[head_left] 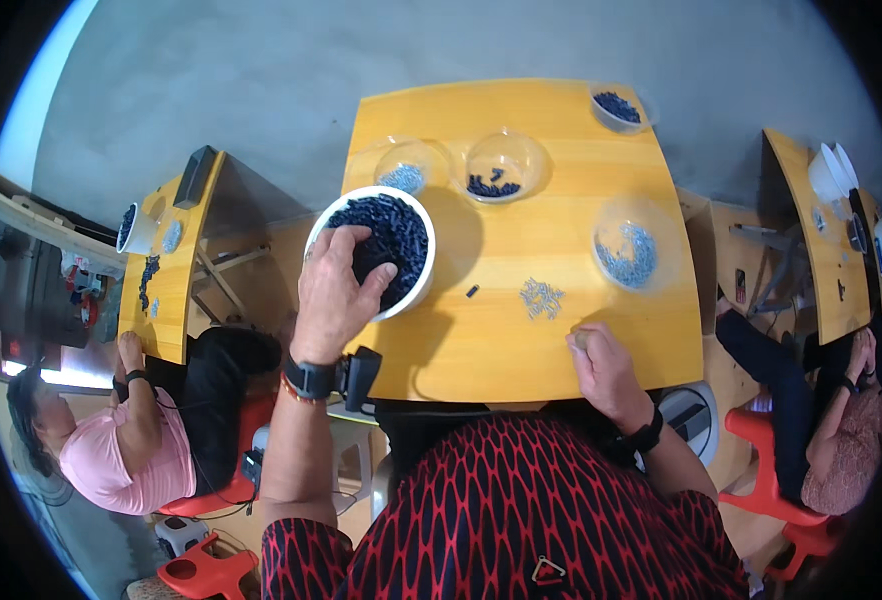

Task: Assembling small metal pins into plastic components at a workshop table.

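Note:
My left hand (333,290) reaches over the near left rim of a white tub (425,270). Its thumb and fingers are apart above the small dark blue plastic pieces (397,232) that fill the tub. At the table's front edge, my right hand (606,368) is closed in a fist; whatever it may hold is hidden. Between the hands, one small dark piece (472,291) lies alone on the wood. Beside it is a loose heap of small silvery screws (541,298), nearer my right hand.
Clear bowls stand on the yellow table (521,360): one with silvery pieces (401,178), one with a few dark pieces (493,186), another with silvery pieces (629,258) and a far one with dark pieces (618,108). People sit at tables on both sides.

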{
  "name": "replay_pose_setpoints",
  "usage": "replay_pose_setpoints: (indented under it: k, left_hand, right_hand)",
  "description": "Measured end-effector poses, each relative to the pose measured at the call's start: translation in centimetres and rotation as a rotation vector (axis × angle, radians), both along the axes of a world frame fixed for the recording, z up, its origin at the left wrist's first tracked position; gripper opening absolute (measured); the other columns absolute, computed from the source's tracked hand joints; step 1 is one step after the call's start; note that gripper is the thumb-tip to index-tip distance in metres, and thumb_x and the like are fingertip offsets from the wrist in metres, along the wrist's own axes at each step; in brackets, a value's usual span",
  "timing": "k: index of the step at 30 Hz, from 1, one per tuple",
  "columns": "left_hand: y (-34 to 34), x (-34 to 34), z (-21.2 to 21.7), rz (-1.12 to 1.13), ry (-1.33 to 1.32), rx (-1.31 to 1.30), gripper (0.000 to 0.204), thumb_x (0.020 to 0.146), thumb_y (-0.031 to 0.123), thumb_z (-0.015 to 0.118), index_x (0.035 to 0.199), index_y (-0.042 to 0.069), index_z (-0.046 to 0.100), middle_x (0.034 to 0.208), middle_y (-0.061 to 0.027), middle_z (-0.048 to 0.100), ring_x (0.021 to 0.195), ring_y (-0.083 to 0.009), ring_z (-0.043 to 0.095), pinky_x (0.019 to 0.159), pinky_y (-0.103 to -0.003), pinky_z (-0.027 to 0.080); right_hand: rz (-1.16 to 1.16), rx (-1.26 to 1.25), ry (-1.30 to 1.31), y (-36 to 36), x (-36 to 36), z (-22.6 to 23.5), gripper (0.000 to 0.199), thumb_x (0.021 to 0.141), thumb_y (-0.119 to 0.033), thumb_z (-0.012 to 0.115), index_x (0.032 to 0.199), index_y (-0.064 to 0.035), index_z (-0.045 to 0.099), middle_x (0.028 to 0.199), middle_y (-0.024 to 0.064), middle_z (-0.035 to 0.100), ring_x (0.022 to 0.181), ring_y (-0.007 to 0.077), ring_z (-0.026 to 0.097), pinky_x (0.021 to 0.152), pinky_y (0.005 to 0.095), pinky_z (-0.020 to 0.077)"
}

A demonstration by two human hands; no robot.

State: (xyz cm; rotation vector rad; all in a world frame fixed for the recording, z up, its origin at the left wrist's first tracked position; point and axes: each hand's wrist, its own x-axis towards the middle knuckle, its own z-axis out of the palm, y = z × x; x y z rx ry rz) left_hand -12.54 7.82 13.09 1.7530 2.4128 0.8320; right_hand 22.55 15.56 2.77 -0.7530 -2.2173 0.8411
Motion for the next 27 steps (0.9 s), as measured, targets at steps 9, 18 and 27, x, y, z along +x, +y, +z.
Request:
replay_pose_setpoints:
  k: [9, 18, 27]
  left_hand:
    - [1.6, -0.7, -0.7, -0.160, 0.069, -0.068, 0.040, 0.081, 0.002, 0.073, 0.118, 0.000, 0.059, 0.109, -0.0201, 0.064, 0.103, -0.0398, 0.063, 0.089, -0.045, 0.050]
    - [2.7, -0.9, -1.0, -0.182, -0.026, -0.070, 0.033, 0.081, -0.004, 0.065, 0.112, 0.001, 0.055, 0.107, -0.0236, 0.063, 0.102, -0.0459, 0.062, 0.088, -0.049, 0.050]
    - [3.0, -1.7, -1.3, -0.122, -0.179, 0.111, 0.017, 0.091, -0.004, 0.061, 0.108, 0.001, 0.060, 0.089, -0.0197, 0.065, 0.084, -0.0367, 0.065, 0.077, -0.042, 0.052]
  right_hand:
    - [-0.003, -0.056, 0.027, 0.3, -0.3, -0.1, 0.015, 0.087, 0.009, 0.063, 0.101, 0.0050, 0.062, 0.098, 0.0215, 0.063, 0.087, 0.0402, 0.064, 0.075, 0.0423, 0.0533]
    - [-0.006, -0.031, 0.034, 0.2, -0.1, 0.5, 0.013, 0.086, 0.010, 0.063, 0.099, 0.0051, 0.062, 0.095, 0.0212, 0.063, 0.086, 0.0402, 0.065, 0.074, 0.0427, 0.0531]
    - [-0.010, -0.061, 0.014, 0.1, -0.4, 0.6, 0.015, 0.086, 0.009, 0.064, 0.099, 0.0042, 0.061, 0.096, 0.0209, 0.063, 0.086, 0.0402, 0.064, 0.074, 0.0426, 0.0532]
